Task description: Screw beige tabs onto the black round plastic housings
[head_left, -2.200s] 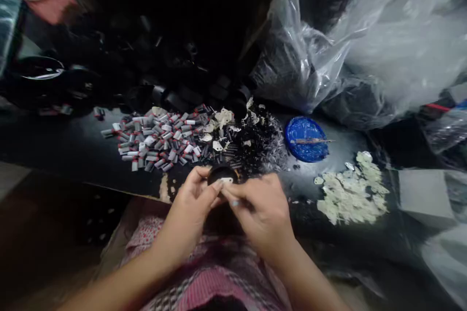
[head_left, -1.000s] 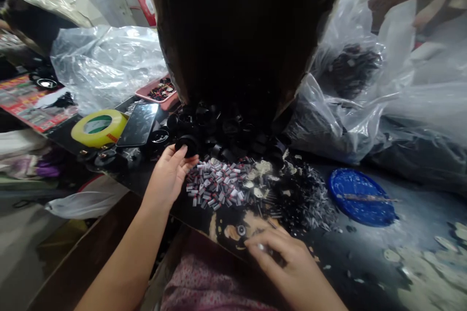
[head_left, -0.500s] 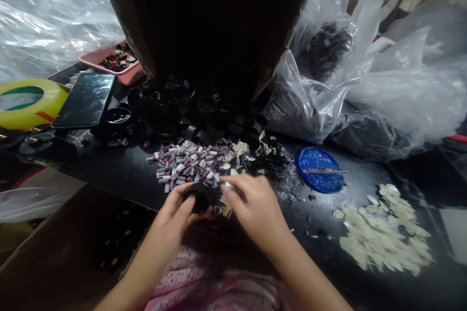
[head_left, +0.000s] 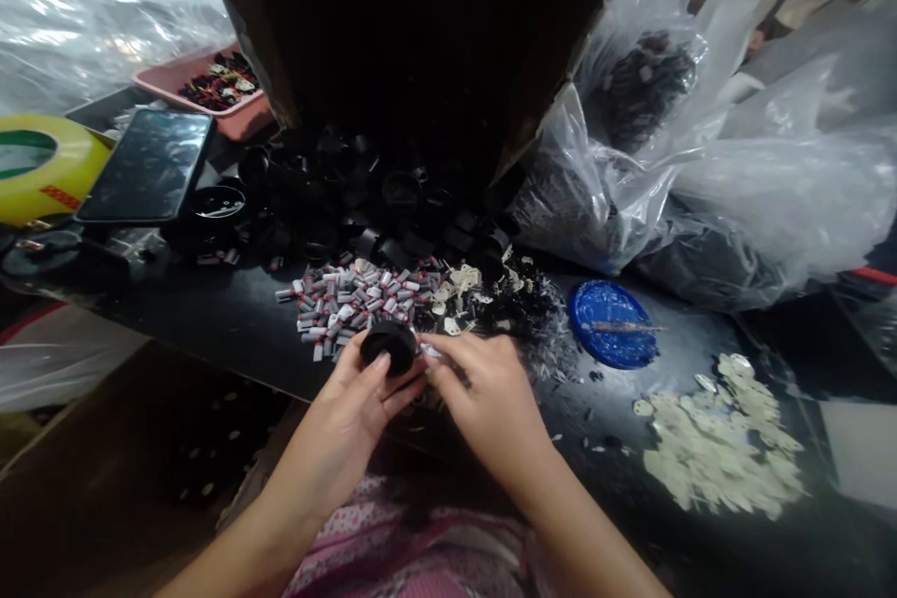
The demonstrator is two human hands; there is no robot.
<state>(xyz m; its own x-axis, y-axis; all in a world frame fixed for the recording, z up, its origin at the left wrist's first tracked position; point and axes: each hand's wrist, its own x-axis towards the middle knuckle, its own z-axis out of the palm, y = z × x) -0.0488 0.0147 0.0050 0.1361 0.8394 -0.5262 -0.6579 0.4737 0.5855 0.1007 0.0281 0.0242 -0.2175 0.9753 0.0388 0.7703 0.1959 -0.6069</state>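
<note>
My left hand [head_left: 357, 411] is closed round a round black plastic cup [head_left: 390, 346], its hollow side tilted toward me. Pinched between the thumb and fingertips of my right hand [head_left: 483, 388] is a small grey-white piece [head_left: 429, 350], held against the cup's right side. That piece resembles the grey cylinders in the pile [head_left: 357, 299] just beyond my hands, which have red ends. Beside the pile lie flat cream-coloured plastic parts [head_left: 459, 288], then small black parts [head_left: 501, 313] and thin clear bits [head_left: 550, 336].
A blue lid [head_left: 613, 324] with a stick across it lies at right, beyond a heap of cream discs [head_left: 725, 448]. Plastic bags [head_left: 603, 196] stand behind. At left are a phone [head_left: 147, 166], yellow tape roll [head_left: 66, 163] and pink tray [head_left: 245, 117]. Black cups [head_left: 329, 177] fill the back.
My left hand has raised the black cup and turned its hollow side more into sight. My right hand has brought the small piece against the cup's side. The view has shifted slightly.
</note>
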